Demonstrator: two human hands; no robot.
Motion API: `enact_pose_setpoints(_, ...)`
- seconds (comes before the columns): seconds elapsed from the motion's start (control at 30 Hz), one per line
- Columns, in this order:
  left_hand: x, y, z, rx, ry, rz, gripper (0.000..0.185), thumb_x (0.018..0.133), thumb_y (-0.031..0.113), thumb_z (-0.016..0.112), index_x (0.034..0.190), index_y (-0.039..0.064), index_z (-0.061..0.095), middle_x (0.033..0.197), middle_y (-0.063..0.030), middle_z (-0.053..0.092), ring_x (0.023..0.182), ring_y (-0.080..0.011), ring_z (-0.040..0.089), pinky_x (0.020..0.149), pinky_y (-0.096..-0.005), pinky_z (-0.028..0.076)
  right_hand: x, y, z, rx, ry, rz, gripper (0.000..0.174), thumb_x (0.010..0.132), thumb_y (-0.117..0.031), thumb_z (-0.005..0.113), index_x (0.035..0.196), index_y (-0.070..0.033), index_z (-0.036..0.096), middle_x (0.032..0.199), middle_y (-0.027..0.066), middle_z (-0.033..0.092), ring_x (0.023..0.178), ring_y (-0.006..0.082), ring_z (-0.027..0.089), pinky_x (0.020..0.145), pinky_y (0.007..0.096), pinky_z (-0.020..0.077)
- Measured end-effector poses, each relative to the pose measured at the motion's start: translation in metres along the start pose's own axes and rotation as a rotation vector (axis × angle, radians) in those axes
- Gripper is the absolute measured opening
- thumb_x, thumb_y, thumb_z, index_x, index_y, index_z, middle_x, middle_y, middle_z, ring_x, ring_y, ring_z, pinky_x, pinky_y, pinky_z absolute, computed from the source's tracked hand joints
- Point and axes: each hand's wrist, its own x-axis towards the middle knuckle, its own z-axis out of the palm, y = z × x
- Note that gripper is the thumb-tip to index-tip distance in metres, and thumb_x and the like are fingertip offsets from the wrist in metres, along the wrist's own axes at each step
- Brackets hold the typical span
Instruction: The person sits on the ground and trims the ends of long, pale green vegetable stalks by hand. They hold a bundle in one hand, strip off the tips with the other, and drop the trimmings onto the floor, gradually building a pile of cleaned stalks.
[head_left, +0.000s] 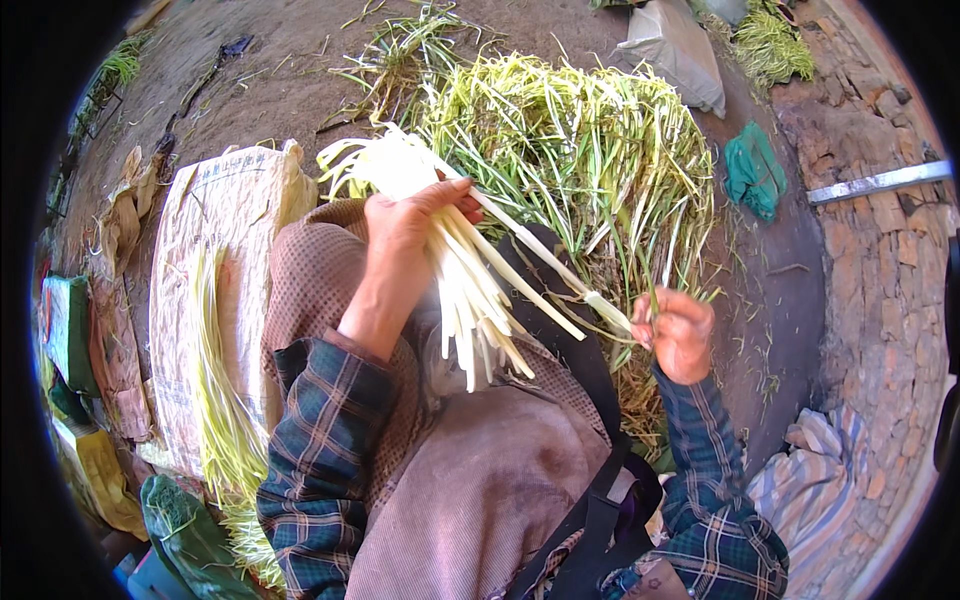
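My left hand (409, 232) grips a bunch of pale blanched stalks (469, 300), which look like garlic shoots. Their white ends hang over my lap, and the yellow leafy tips fan out beyond my knuckles. One longer stalk (540, 251) slants from the bunch down to my right hand (679, 330). There my right fingers pinch its end, along with a thin green strip of leaf (651, 277). A loosened sheath (594, 298) rings that stalk close to my right fingers. Beyond both hands spreads a large heap of uncleaned yellow-green shoots (555, 142).
At my left, a woven sack bundle (225, 187) bears writing and carries a bundle of long shoots (214, 360). A green mesh bag (187, 532) lies lower left. To the right are a green cloth (754, 172), a striped sheet (817, 472) and a metal bar (877, 182) over stone paving (885, 337).
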Motion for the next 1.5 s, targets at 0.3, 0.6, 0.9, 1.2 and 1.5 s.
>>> enact_pose_setpoints(0.3, -0.014, -0.004, 0.0, 0.083, -0.057, 0.02, 0.008, 0.074, -0.002, 0.068, 0.079, -0.006, 0.063, 0.069, -0.0141, 0.065, 0.058, -0.0207, 0.065, 0.054, -0.0294, 0.054, -0.131, 0.068, -0.109, -1.448, 0.062, -0.161, 0.011, 0.069, 0.003, 0.059, 0.079, 0.001, 0.056, 0.078, 0.0139, 0.059, 0.069, 0.0313, 0.06, 0.061, 0.0365, 0.0502)
enact_pose_setpoints(0.6, -0.01, 0.01, -0.007, 0.023, -0.125, 0.123, 0.016, 0.075, 0.004, 0.069, 0.084, -0.005, 0.06, 0.071, -0.0113, 0.063, 0.063, -0.0206, 0.065, 0.064, -0.0311, 0.057, -0.166, 0.062, -0.176, -1.647, -0.116, 0.925, 0.024, 0.074, -0.011, 0.06, 0.097, -0.003, 0.064, 0.092, 0.0209, 0.063, 0.086, 0.0381, 0.06, 0.078, 0.0474, 0.0466)
enact_pose_setpoints(0.9, -0.012, 0.005, -0.001, -0.009, -0.189, 0.075, 0.024, 0.073, 0.005, 0.072, 0.089, -0.004, 0.058, 0.074, -0.0105, 0.063, 0.062, -0.021, 0.065, 0.062, -0.0306, 0.056, 0.006, 0.026, -0.004, -0.426, -0.068, 0.058, 0.032, 0.085, -0.022, 0.061, 0.108, 0.0, 0.059, 0.106, 0.0135, 0.063, 0.092, 0.0209, 0.059, 0.084, 0.0317, 0.0478)
enact_pose_setpoints(1.2, -0.006, 0.005, 0.0, -0.056, -0.108, 0.039, 0.032, 0.076, -0.003, 0.066, 0.102, -0.01, 0.05, 0.091, -0.0191, 0.063, 0.075, -0.0254, 0.065, 0.067, -0.0355, 0.056, 0.054, -0.014, 0.033, -0.244, 0.097, 0.107, 0.02, 0.091, -0.015, 0.054, 0.089, 0.002, 0.063, 0.06, 0.0033, 0.056, 0.047, 0.0059, 0.051, 0.043, 0.0196, 0.0431)
enact_pose_setpoints(1.5, -0.019, -0.006, 0.013, 0.033, -0.249, -0.205, 0.038, 0.076, 0.004, 0.067, 0.109, -0.004, 0.048, 0.085, -0.0134, 0.063, 0.079, -0.0252, 0.064, 0.073, -0.0362, 0.054, 0.073, 0.021, 0.094, -0.377, -0.274, -0.22, 0.014, 0.087, -0.013, 0.061, 0.09, 0.0, 0.064, 0.069, 0.0014, 0.059, 0.052, 0.0053, 0.05, 0.047, 0.0205, 0.0401)
